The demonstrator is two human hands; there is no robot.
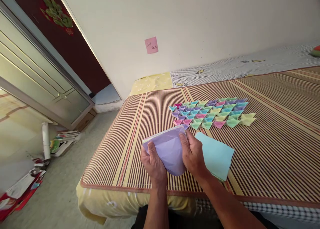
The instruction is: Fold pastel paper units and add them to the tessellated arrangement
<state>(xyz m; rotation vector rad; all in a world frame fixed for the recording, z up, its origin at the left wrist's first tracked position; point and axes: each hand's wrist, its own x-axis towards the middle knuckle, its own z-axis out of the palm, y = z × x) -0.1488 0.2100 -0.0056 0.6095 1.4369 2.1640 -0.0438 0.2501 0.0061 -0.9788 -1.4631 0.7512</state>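
Between both hands is a stack of purple paper sheets (171,150), bent along its lower side, with paler sheet edges showing at the top. My left hand (153,160) grips its left side, thumb on the front face. On the right side my right hand (192,154) pinches it, thumb also in front. A light blue stack of paper (217,157) lies on the mat just right of my right hand. Beyond the hands, several rows of small folded paper boats (210,114) in many colours stand close together.
The striped bamboo mat (112,155) covers a bed with a yellow sheet (135,202) at its front edge. A pink note (151,45) is stuck on the wall behind. Left on the floor are stacked books (65,140), a white tube (46,140) and a sliding door (50,72).
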